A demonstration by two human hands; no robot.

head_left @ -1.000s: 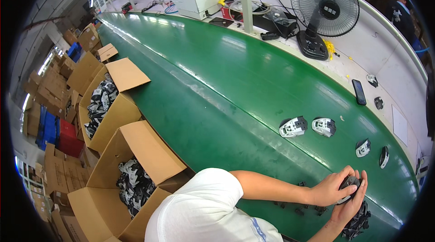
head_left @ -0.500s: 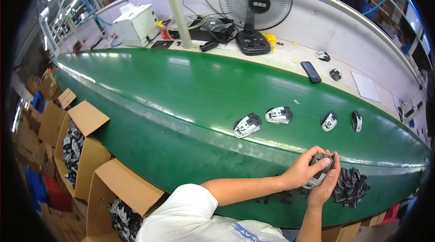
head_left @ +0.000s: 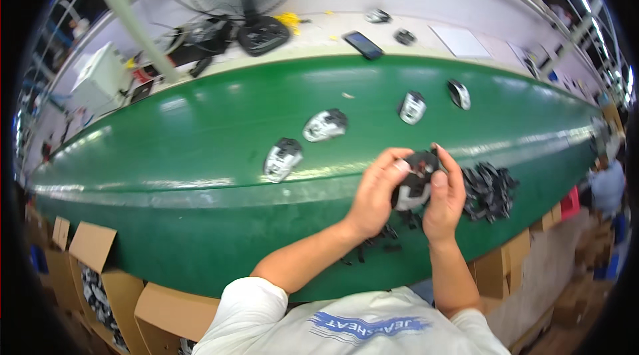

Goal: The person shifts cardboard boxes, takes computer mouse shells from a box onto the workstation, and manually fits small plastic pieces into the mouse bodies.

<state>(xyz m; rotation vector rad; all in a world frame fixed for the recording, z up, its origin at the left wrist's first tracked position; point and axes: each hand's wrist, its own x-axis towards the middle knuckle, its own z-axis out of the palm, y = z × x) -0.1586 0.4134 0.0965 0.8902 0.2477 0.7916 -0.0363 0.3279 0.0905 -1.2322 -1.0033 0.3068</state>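
Observation:
Between both hands, above the near side of the green conveyor belt (head_left: 219,129), is a black and grey-white computer mouse shell (head_left: 414,185). My left hand (head_left: 374,196) grips its left side, thumb on top. My right hand (head_left: 444,203) closes on its right side, with the thumb along the edge. Just right of my right hand lies a pile of curved black plastic parts (head_left: 489,192). Small black pieces (head_left: 383,243) are scattered below my hands. Farther out on the belt sit several similar mouse shells, among them a pair at left (head_left: 283,160) and a pale one (head_left: 413,108) ahead.
A ledge behind the belt holds a desk fan (head_left: 263,35), a phone (head_left: 363,45) and a white sheet (head_left: 459,42). Cardboard boxes (head_left: 93,245) with more shells stand at the lower left. At the far right a person (head_left: 607,185) is beside the belt.
The view has swung to the right, so the belt and shells appear farther left and higher. The held shell has turned in my hands and now shows a dark face with reddish spots.

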